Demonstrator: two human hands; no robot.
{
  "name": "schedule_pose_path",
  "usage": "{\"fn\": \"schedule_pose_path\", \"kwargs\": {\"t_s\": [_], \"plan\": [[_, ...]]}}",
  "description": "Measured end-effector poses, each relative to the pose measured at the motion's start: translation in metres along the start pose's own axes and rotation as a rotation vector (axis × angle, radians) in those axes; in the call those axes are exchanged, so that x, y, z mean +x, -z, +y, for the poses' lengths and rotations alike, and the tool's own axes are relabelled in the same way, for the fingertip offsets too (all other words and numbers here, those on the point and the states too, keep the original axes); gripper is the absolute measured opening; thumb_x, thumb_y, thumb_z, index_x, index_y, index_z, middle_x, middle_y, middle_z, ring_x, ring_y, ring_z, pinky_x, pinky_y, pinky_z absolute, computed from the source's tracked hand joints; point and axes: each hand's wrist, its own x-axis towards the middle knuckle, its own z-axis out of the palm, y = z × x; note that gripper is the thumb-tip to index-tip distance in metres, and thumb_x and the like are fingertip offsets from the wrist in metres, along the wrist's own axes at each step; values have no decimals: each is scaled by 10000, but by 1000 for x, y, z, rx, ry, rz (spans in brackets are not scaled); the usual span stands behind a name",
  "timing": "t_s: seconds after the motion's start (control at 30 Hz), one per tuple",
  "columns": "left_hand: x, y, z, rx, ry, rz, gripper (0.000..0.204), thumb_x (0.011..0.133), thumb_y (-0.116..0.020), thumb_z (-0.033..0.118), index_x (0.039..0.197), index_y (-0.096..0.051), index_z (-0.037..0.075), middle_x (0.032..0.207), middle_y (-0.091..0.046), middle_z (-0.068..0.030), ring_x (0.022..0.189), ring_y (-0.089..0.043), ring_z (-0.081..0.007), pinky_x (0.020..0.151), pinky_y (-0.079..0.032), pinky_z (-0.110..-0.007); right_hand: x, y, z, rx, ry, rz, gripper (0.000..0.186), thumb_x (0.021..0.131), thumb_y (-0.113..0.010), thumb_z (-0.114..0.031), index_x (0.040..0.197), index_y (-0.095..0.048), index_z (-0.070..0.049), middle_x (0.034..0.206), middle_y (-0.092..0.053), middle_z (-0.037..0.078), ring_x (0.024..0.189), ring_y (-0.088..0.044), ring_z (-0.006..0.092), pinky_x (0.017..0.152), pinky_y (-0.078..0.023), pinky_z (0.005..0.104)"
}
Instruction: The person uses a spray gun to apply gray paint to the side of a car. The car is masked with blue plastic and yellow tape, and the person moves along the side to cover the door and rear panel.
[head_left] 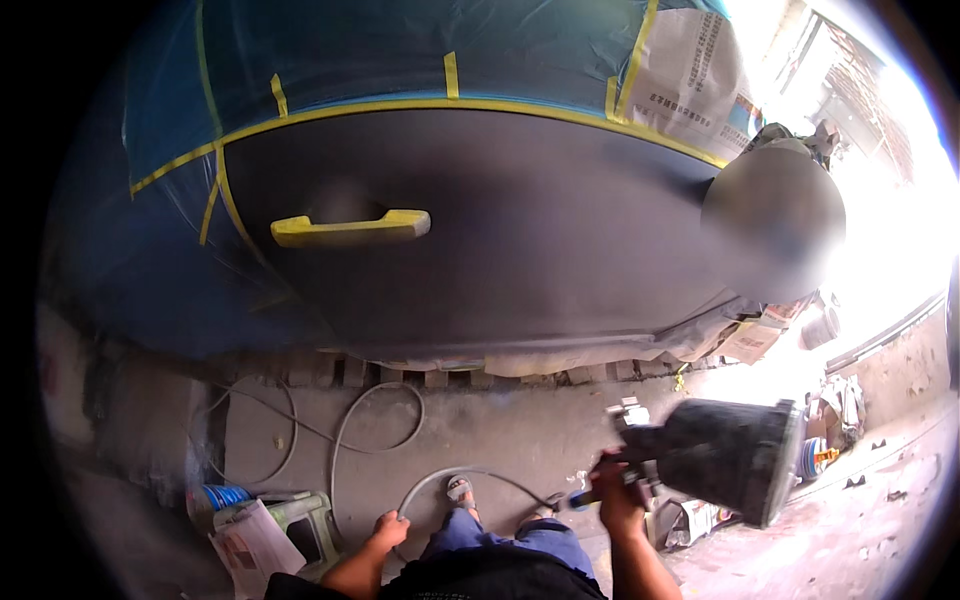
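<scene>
My right hand (622, 500) is wrapped round the grip of a spray gun (640, 445) with a large dark cup (730, 455) on it, tilted over to the right. A grey air hose (455, 470) arcs from near the gun's handle across to my left hand (388, 530), whose fingers are closed round it. In front of me stands a dark grey car door panel (530, 220), apart from the gun. Yellow tape covers its door handle (350, 228) and runs along its upper edge. Blue-green plastic sheet (350, 50) covers the part above.
Hose loops (415, 395) lie on the concrete floor (290, 500). A pale green stool (312, 515) with paper on it and a blue can (225, 495) stand at the left. Newspaper (690, 65) masks the upper right. Another can (812, 458) and wrapped items sit by the right wall.
</scene>
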Motion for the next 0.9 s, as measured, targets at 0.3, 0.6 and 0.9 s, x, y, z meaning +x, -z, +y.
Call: {"fn": "schedule_pose_path", "kwargs": {"t_s": [0.3, 0.6, 0.9], "plan": [[5, 62, -13, 58, 37, 118, 268, 785, -554, 236, 915, -568, 2, 879, -626, -213, 816, -621, -350, 729, -494, -416, 9, -36, -51, 420, -202, -107, 257, 866, -593, -146, 1093, -477, -112, 958, -574, 51, 700, -523, 124, 542, -440, 278], [-17, 48, 52, -117, 17, -71, 220, 821, -554, 210, 882, -546, -1, 664, -600, -138, 535, -615, -233, 507, -492, -361, -16, 61, -49, 299, -258, 785, 251, 901, -533, -365, 991, -540, -131, 585, -486, -10, 480, -490, 79, 357, -357, 209], [-25, 74, 67, 56, 41, -74, 146, 825, -568, 130, 855, -460, 35, 636, -522, -74, 467, -524, -172, 406, -444, -334, -21, 15, -6, 60, -194, 80, 330, 920, -504, -294, 1146, -535, -56, 696, -557, 16, 580, -482, 74, 509, -386, 225]]}}
